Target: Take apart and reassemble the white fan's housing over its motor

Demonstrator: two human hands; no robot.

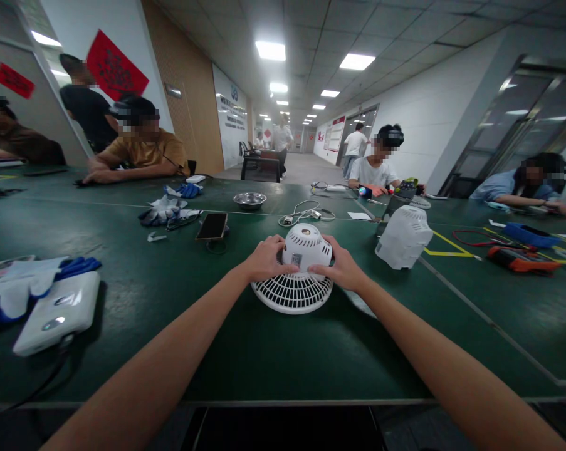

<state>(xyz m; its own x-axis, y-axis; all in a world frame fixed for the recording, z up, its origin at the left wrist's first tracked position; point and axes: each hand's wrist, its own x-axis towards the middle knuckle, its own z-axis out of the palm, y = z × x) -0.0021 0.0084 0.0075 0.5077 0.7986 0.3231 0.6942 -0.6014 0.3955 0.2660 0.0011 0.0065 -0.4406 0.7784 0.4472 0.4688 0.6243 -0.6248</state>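
Note:
A white fan head lies on the green table, its round grille (292, 294) facing down and its vented motor housing (306, 241) on top. My left hand (268, 258) grips the left side of the housing, with the thumb across its front near a small label. On the right side my right hand (341, 264) holds the same housing, its thumb pointing inward. The undersides of the fingers are partly hidden behind the housing.
Beyond the fan lie a white cable (306, 214), a metal bowl (249, 200) and a phone (212, 226). Another white housing (405, 238) stands right; a white device (59, 313) lies left. A multimeter (522, 259) is far right. Several people are around the table (283, 369).

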